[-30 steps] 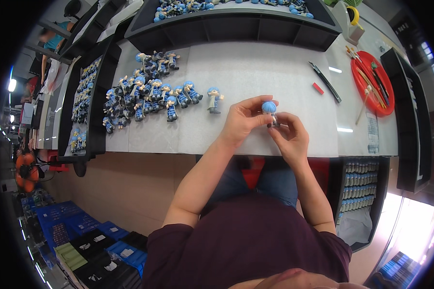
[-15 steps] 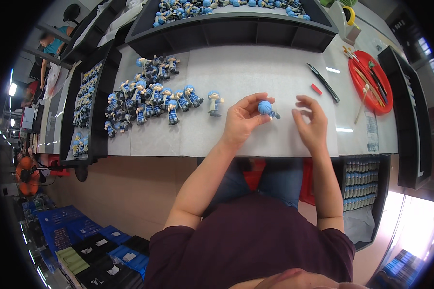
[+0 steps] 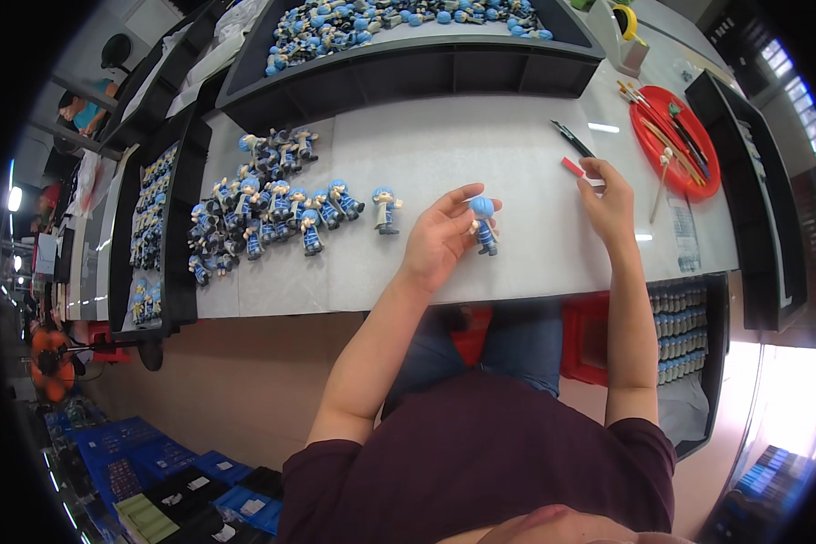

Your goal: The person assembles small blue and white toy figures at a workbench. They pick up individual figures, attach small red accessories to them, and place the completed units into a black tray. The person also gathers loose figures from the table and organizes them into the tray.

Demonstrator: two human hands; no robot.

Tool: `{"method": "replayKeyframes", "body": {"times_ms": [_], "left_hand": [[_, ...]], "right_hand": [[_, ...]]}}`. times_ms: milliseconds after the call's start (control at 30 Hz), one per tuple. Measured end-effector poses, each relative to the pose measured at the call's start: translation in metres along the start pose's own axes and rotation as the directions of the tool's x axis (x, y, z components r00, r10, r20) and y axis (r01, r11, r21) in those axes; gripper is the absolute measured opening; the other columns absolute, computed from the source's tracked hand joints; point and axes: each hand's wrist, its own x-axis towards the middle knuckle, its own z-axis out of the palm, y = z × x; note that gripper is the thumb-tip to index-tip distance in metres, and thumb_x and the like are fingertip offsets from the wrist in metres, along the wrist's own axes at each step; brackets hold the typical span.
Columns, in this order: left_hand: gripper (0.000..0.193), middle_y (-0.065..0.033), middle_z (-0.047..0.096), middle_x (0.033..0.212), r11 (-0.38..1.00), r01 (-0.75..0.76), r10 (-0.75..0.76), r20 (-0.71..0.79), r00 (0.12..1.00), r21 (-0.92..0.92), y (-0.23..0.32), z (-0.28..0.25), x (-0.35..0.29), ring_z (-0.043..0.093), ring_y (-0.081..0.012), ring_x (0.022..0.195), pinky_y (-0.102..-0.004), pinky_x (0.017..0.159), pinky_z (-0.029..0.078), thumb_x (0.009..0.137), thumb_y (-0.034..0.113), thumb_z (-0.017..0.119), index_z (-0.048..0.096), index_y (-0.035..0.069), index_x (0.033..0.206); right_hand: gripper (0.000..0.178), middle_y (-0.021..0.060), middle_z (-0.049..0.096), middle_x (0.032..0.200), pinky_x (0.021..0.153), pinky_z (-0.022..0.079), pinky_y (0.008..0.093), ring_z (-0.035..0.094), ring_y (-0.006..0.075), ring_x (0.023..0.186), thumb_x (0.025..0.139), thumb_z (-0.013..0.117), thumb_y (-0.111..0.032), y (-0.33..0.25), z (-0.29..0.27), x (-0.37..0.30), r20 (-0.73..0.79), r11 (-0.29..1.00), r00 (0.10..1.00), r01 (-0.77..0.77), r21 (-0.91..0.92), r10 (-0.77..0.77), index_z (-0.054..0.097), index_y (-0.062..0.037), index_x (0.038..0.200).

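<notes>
Above the near part of the white table [image 3: 535, 258], the left hand [image 3: 440, 240] held a blue-haired figurine [image 3: 484, 231] between its thumb and fingers, head to the far side, feet to the near. The right hand [image 3: 607, 201], its fingers bent, was at the near end of a black pen [image 3: 571, 138], beside a small red piece [image 3: 571, 167] — whether it gripped either, I could not tell. Left of the left hand lay a lone figurine [image 3: 386, 213].

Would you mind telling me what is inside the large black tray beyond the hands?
The black tray holds many blue-haired figurines, piled thickest at left, and a pale liner; whatever lies beneath the pile is covered.
</notes>
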Motion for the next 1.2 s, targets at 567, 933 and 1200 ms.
{"method": "replayKeyframes", "body": {"times_ms": [567,933,1200], "left_hand": [[0.040,-0.0158,0.055,0.114,0.986,0.009,-0.003,-0.037,0.999,0.169,-0.004,0.002,0.000,0.059,-0.0201,0.091,-0.0302,0.082,0.048,0.087,0.003,0.050,0.042,-0.005,0.125],[0.043,-0.0182,0.053,0.118,0.990,0.061,-0.059,-0.019,0.998,0.124,-0.005,-0.001,0.001,0.060,-0.0229,0.094,-0.0347,0.085,0.050,0.088,0.002,0.049,0.037,-0.004,0.129],[0.048,-0.0165,0.052,0.121,0.977,0.045,-0.046,0.001,0.999,0.207,-0.007,-0.002,0.001,0.058,-0.0214,0.096,-0.0338,0.087,0.048,0.084,-0.004,0.049,0.037,-0.003,0.130]], "right_hand": [[0.028,0.0094,0.064,0.092,0.074,0.048,0.0284,0.060,0.0171,0.083,0.078,0.064,-0.005,0.000,0.009,0.022,0.230,0.907,0.942,-0.304,0.291,0.242,0.059,-0.0002,0.105],[0.034,0.0102,0.060,0.100,0.070,0.050,0.0206,0.059,0.0141,0.085,0.084,0.061,-0.009,-0.019,0.001,-0.006,0.615,0.141,0.737,-0.665,0.733,0.281,0.050,0.0000,0.115],[0.039,0.0079,0.058,0.097,0.073,0.049,0.0214,0.057,0.0137,0.087,0.081,0.064,-0.008,-0.022,0.013,-0.017,0.596,0.132,0.773,-0.628,0.767,0.217,0.050,-0.0001,0.117]]}}
